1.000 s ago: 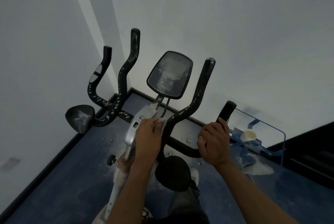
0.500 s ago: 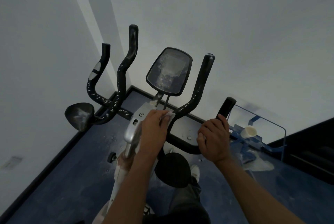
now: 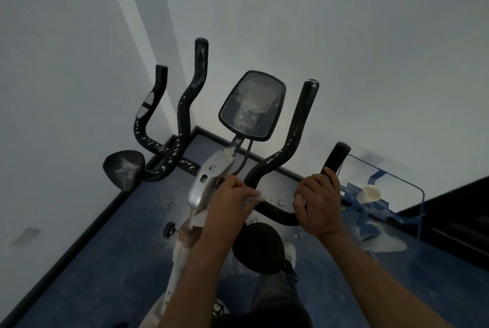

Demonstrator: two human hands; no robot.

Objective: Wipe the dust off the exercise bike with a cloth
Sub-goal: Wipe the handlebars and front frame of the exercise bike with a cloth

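**Head view: cloth working the bend of the right handlebar**

Head camera looks down on a black-and-silver exercise bike (image 3: 211, 185) standing on a dark blue floor (image 3: 105, 261) in a white-walled corner. Its black oval console screen (image 3: 252, 105) is filmed with pale dust, and white specks dot the black curved tubular handlebars (image 3: 296, 137). The right hand (image 3: 317, 203) is clenched around the lower right grip, steadying the frame. The left hand (image 3: 227, 203) grasps a small white cloth (image 3: 258, 197), pressing it against the handlebar's bend just beside the silver stem.

To wipe well, I judge the cloth should wrap the tube and slide upward along it, refolding to a clean face once loaded, so dust lifts rather than smears. The speckled left bars and the console look untouched. No brand, label or legible writing shows anywhere.
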